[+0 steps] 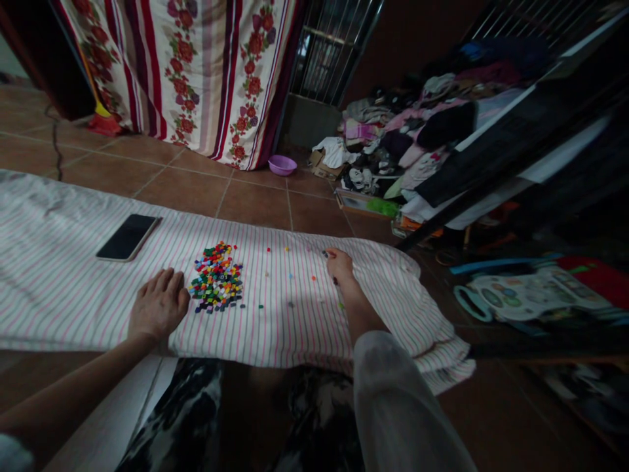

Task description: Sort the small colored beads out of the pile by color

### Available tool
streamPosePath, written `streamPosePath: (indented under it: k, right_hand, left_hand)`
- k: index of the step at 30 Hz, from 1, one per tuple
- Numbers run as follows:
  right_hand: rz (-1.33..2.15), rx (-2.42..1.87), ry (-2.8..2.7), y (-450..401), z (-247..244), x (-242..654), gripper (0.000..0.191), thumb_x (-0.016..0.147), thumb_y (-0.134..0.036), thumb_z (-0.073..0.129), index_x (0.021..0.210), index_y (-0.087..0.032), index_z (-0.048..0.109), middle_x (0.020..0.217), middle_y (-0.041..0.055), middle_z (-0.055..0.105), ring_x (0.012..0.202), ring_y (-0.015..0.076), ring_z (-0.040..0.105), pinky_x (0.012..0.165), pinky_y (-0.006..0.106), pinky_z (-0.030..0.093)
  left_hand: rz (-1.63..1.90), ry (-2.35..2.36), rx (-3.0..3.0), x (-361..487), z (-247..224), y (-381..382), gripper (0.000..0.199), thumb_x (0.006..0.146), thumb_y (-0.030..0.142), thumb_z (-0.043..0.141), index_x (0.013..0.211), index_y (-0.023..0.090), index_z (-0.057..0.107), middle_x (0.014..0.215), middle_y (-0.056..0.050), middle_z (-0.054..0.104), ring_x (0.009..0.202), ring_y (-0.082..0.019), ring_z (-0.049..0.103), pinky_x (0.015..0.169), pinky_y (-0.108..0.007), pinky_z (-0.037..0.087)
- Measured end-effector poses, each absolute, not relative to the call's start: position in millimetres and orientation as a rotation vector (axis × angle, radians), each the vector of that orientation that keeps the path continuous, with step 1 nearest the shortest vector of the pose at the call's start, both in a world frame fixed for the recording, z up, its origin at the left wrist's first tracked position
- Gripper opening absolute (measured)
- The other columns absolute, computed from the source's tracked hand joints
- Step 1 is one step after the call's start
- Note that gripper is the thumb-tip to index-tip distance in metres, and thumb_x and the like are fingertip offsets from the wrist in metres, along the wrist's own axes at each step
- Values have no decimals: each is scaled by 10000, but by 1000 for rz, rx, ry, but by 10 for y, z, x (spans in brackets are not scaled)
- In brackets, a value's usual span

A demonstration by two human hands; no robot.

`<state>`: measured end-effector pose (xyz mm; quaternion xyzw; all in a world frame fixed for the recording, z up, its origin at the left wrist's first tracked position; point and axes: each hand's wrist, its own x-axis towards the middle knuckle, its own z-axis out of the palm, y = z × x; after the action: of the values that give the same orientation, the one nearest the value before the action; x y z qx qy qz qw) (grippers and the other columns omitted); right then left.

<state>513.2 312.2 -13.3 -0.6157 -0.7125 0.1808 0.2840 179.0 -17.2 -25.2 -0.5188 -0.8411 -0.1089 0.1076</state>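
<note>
A pile of small multicoloured cube-like pieces (216, 278) lies on a striped cloth (295, 334). Just left of the pile, my left hand (160, 301) rests palm down with its fingers stretched out, holding nothing. To the right, single small pieces are spaced apart in loose rows, among them an orange piece (313, 278), a blue piece (290, 276) and a red piece (268, 249). My right hand (340, 264) is at the right end of the far row, its fingertips pinched at a small dark grey piece (325, 254). Its other fingers are curled in, and whatever the palm holds is hidden.
A phone (128, 237) lies on the cloth left of the pile. On the tiled floor beyond are a purple basin (282, 165) and a red broom (104, 123) by a floral curtain (196, 72). Heaped clothes (393, 137) and a dark slanted frame (472, 177) stand at the right.
</note>
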Motion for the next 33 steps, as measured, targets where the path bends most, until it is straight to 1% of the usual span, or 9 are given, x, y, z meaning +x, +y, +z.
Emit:
streamPosePath:
  k: [4, 10, 14, 16, 19, 24, 28, 33]
  right_hand:
    - [456, -1666, -1877, 3048, -95, 5137, 337, 748, -107, 466, 922, -179, 745, 956, 78, 730, 939, 206, 658, 917, 327, 464]
    - [450, -1610, -1849, 2788, 6, 4990, 358, 778, -140, 444, 984, -186, 733, 1024, 76, 721, 977, 203, 640, 949, 335, 448]
    - [608, -1433, -1896, 2480, 5, 4685, 338, 782, -188, 470, 1001, -199, 728, 990, 52, 720, 926, 193, 638, 921, 329, 461]
    - [721, -1304, -1928, 2288, -17, 4486, 307, 777, -203, 501, 979, -204, 731, 958, 42, 717, 882, 184, 639, 884, 314, 473]
    - [821, -1105, -2022, 1994, -39, 4192, 264, 790, -200, 522, 953, -214, 730, 964, 38, 702, 874, 169, 633, 853, 292, 477]
    - [785, -908, -2279, 1638, -59, 3850, 211, 842, -169, 538, 905, -229, 730, 942, 36, 675, 890, 163, 611, 844, 289, 463]
    - [714, -876, -2453, 1505, -140, 3737, 209, 867, -155, 553, 955, -233, 726, 965, 47, 674, 928, 178, 591, 883, 309, 444]
    - [560, -913, -2561, 1441, -262, 3709, 244, 854, -134, 556, 1011, -229, 717, 998, 61, 667, 978, 206, 568, 921, 330, 423]
  left_hand:
    - [-301, -2487, -1522, 1795, -238, -178, 439, 919, 359, 305, 1247, 158, 515, 1369, -153, 527, 1332, -288, 420, 1077, -440, 336]
    - [-319, -2509, -1541, 1798, -216, -172, 440, 911, 355, 315, 1229, 147, 535, 1365, -166, 526, 1319, -307, 429, 1056, -459, 349]
    - [-393, -2522, -1519, 1798, -231, -162, 454, 906, 342, 332, 1253, 140, 545, 1376, -171, 520, 1335, -305, 419, 1066, -460, 344]
    - [-396, -2526, -1512, 1799, -235, -159, 459, 905, 335, 338, 1259, 131, 548, 1381, -178, 517, 1336, -311, 418, 1062, -464, 346]
    - [-408, -2522, -1512, 1801, -234, -159, 445, 898, 322, 360, 1253, 138, 556, 1376, -177, 525, 1331, -312, 425, 1055, -471, 347]
    - [-443, -2494, -1507, 1807, -239, -160, 433, 886, 310, 386, 1250, 155, 563, 1367, -161, 537, 1327, -297, 429, 1066, -460, 330]
    - [-469, -2508, -1503, 1806, -250, -154, 447, 891, 316, 380, 1261, 142, 560, 1370, -169, 534, 1335, -304, 420, 1075, -464, 323]
    - [-462, -2519, -1520, 1802, -251, -152, 462, 898, 322, 364, 1273, 124, 547, 1382, -182, 517, 1341, -313, 410, 1077, -470, 322]
